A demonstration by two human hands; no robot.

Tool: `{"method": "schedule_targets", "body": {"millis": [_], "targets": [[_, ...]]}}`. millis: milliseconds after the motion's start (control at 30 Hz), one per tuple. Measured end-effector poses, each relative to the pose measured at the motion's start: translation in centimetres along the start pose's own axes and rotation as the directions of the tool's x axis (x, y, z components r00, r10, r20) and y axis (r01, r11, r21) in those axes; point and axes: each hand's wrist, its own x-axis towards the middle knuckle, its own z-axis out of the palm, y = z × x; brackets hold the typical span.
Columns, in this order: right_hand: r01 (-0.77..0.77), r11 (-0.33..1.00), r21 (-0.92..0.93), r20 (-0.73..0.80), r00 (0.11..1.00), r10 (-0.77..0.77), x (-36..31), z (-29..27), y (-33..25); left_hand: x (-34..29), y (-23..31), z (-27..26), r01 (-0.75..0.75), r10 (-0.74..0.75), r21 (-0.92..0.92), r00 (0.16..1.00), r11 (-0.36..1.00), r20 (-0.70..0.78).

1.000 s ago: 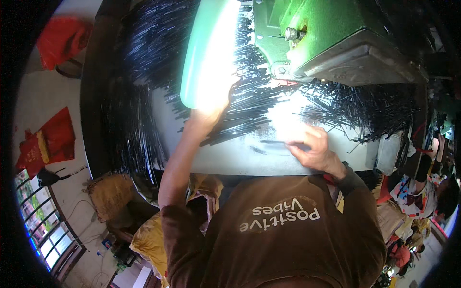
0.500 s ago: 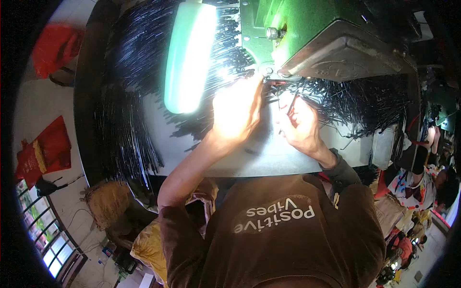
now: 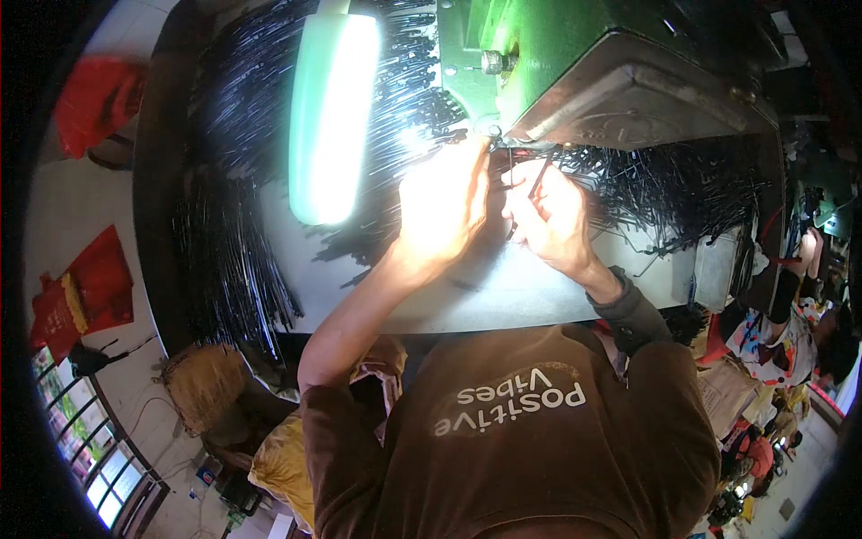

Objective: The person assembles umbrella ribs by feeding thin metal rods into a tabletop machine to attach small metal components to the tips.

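Observation:
My left hand is closed, its fingertips right at the working end under the green machine. Glare and the hand itself hide whatever it holds. Just to the right, my right hand pinches a thin black strip, slanting up towards the machine head. Many similar thin black strips lie bundled on the worktable, left of and behind my left hand. A tangled heap of them sits to the right of my right hand.
A bright tube lamp hangs over the table left of the machine. The machine's metal cover juts out above my right hand. A yellow sack and a brown bundle stand below the table's left edge. People are at work on the far right.
My right hand has shifted slightly left, nearer my left hand. The strip in it remains tilted. My left hand stays at the machine. The whole view has swung a little.

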Motion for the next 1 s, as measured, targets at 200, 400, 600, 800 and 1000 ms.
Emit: {"method": "schedule_targets", "body": {"millis": [200, 400, 600, 800, 1000], "targets": [[-0.064, 0.995, 0.076, -0.034, 0.997, 0.067, 0.0, -0.1, -0.9, 0.2, -0.1, 0.5, -0.117, 0.119, 0.112, 0.993, 0.987, -0.014], [0.005, 0.999, 0.042, -0.101, 0.995, -0.001, 0.4, -1.2, -0.7, 1.6, 0.9, 1.2, -0.152, 0.159, 0.139, 0.986, 0.979, -0.045], [0.023, 0.999, 0.026, -0.138, 0.990, -0.019, 0.8, -1.6, -0.3, 2.0, 0.1, 2.6, -0.196, 0.215, 0.156, 0.970, 0.968, -0.117], [0.035, 0.999, 0.032, -0.126, 0.992, -0.031, 0.9, -1.6, -0.2, 1.7, -0.1, 2.4, -0.224, 0.239, 0.167, 0.969, 0.960, -0.070], [-0.067, 0.991, 0.120, -0.121, 0.989, 0.082, 0.6, -2.0, -0.2, 1.3, 1.7, 0.8, -0.442, 0.320, 0.660, 0.896, 0.607, 0.307]]}}
